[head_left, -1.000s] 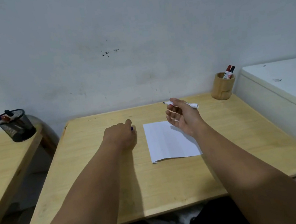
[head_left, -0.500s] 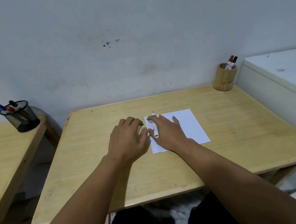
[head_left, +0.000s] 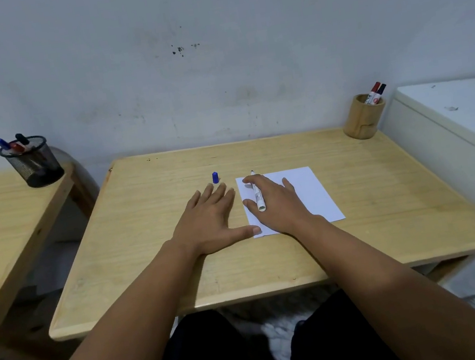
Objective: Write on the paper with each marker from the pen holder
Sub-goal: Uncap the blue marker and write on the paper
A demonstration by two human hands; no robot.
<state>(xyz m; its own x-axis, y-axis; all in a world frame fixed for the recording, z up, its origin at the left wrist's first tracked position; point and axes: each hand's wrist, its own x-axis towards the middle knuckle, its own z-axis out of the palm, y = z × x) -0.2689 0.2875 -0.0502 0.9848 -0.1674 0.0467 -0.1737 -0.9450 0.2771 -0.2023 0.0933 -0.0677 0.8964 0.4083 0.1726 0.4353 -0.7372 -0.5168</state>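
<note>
A white marker, uncapped with its dark tip pointing away, is pinched in the right hand over the paper. Its blue cap stands just beyond the left hand, spread flat on the wooden table. A holder sits at the far right corner against a grey wall.

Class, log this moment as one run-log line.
right hand: holds uncapped marker, tip at paper | left hand: flat, thumb on paper's corner | blue cap: upright on table
</note>
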